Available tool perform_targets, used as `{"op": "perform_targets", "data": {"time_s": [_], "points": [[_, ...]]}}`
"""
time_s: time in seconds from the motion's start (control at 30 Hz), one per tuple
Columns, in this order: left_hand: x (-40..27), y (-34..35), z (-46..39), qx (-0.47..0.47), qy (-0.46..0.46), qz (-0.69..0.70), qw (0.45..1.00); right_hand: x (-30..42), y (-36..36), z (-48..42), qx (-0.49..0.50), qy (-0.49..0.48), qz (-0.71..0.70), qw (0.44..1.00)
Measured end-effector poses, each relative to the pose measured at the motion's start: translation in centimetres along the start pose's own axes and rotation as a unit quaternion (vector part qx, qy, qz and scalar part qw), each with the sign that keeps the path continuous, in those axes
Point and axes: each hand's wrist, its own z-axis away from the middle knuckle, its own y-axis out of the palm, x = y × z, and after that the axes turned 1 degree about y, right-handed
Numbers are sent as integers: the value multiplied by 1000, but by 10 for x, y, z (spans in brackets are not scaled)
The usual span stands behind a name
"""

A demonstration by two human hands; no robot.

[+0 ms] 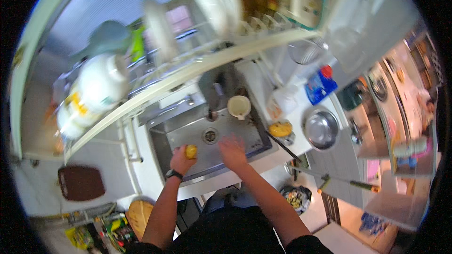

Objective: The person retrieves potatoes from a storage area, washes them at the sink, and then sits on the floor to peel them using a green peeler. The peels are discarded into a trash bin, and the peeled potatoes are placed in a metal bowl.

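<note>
My left hand, with a dark watch on its wrist, grips a small yellow piece of fruit or vegetable over the left part of the stainless steel sink. Over the sink's front middle, right of the drain, is my right hand, blurred, its fingers spread and nothing seen in them. A cream-coloured cup or small pot stands in the sink's back right corner. Beyond the sink's right edge lies a yellow sponge or similar object, beside a dark, thin utensil.
A steel bowl and a blue bottle with a red cap stand on the right counter. A dish rack's pale rail crosses above the sink's back. Round wooden board at lower left; waste bin below right.
</note>
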Motion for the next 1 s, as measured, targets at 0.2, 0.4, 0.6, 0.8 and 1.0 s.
{"op": "perform_targets", "data": {"time_s": [0.2, 0.4, 0.6, 0.8, 1.0], "points": [[-13, -37, 29, -28, -19, 174, 984, 9, -23, 14, 174, 0, -462, 870], [-21, -60, 62, -23, -65, 184, 980, 48, -57, 26, 134, -132, 199, 962], [4, -47, 89, -108, 20, 88, 990, 86, -114, 41, -140, -218, 74, 963], [21, -41, 107, -128, -30, 141, 981, 176, -261, 31, -323, -251, -21, 912], [26, -46, 118, -177, -1, 152, 972, 226, -394, -76, -415, -269, 180, 850]]}}
